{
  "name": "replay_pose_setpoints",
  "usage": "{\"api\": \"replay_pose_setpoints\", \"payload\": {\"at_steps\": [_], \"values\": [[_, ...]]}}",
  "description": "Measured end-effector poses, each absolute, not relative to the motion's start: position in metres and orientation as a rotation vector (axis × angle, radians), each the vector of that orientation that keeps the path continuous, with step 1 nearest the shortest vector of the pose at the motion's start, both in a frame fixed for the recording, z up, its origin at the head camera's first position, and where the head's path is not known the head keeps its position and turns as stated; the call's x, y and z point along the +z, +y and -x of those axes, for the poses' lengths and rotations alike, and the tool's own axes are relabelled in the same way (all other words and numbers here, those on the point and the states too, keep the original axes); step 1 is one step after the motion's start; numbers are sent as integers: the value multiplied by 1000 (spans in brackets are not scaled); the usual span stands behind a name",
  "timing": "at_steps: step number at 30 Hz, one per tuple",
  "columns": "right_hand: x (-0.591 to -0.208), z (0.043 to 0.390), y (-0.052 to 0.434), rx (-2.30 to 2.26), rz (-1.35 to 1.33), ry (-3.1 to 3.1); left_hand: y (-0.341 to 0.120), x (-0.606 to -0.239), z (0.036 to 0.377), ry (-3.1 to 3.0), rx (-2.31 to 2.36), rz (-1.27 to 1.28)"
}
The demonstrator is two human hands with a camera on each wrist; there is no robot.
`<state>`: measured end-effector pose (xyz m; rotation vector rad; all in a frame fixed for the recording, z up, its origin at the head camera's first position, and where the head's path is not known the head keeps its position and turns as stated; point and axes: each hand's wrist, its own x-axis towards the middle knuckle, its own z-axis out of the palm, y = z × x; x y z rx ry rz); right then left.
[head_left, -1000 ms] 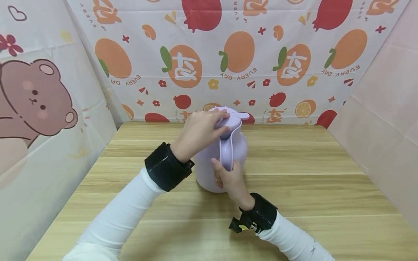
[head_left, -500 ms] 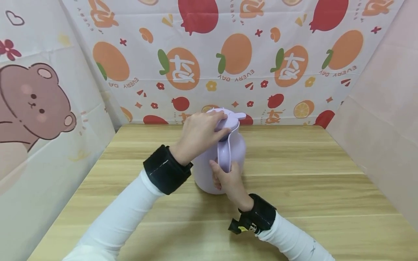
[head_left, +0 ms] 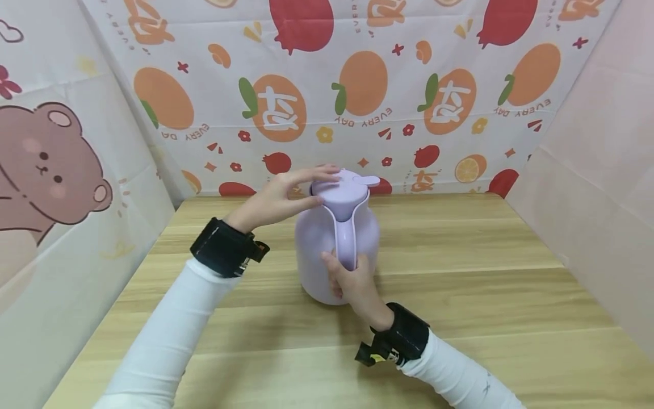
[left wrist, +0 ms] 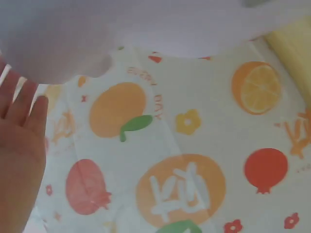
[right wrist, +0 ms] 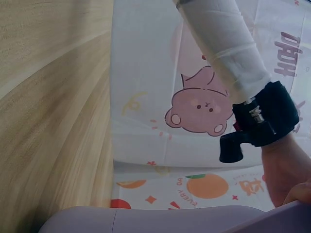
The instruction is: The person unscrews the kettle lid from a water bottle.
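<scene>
A pale purple thermos jug (head_left: 313,250) stands upright on the table, its handle (head_left: 346,241) toward me. The lid (head_left: 339,192) sits on top, with a small tab sticking out to the right. My right hand (head_left: 359,288) grips the lower part of the handle. At the lid's left side is my left hand (head_left: 276,199), fingers extended over the edge and thumb apart; whether they touch is hard to tell. The left wrist view shows straight fingers beside the blurred jug (left wrist: 160,24). In the right wrist view the jug (right wrist: 165,221) fills the bottom edge, and the right hand is hidden.
The wood-grain table (head_left: 460,295) reaches back to a fruit-printed cloth (head_left: 409,113). A bear-printed cloth (head_left: 61,165) hangs on the left and a plain pale one (head_left: 577,199) on the right. Both wrists wear black straps.
My left hand has slid left from the middle of the lid to its left edge, uncovering most of the lid. The right hand keeps its grip on the handle, and the jug has turned slightly.
</scene>
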<state>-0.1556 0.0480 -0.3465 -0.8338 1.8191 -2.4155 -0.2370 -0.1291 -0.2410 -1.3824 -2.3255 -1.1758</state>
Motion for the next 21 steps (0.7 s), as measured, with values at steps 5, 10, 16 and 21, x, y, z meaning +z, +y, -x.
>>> {"api": "replay_pose_setpoints", "payload": {"at_steps": [5, 10, 16, 21], "values": [[-347, 156, 48, -2417, 832, 1823, -133, -245, 242, -2362, -1214, 1381], [-347, 156, 47, -2428, 810, 1814, -131, -242, 240, -2369, -1207, 1346], [-346, 156, 47, -2439, 826, 1810, -128, -241, 235, -2380, -1160, 1285], [-347, 156, 46, -2424, 880, 1839, -124, -241, 231, -2315, -1063, 1247]]}}
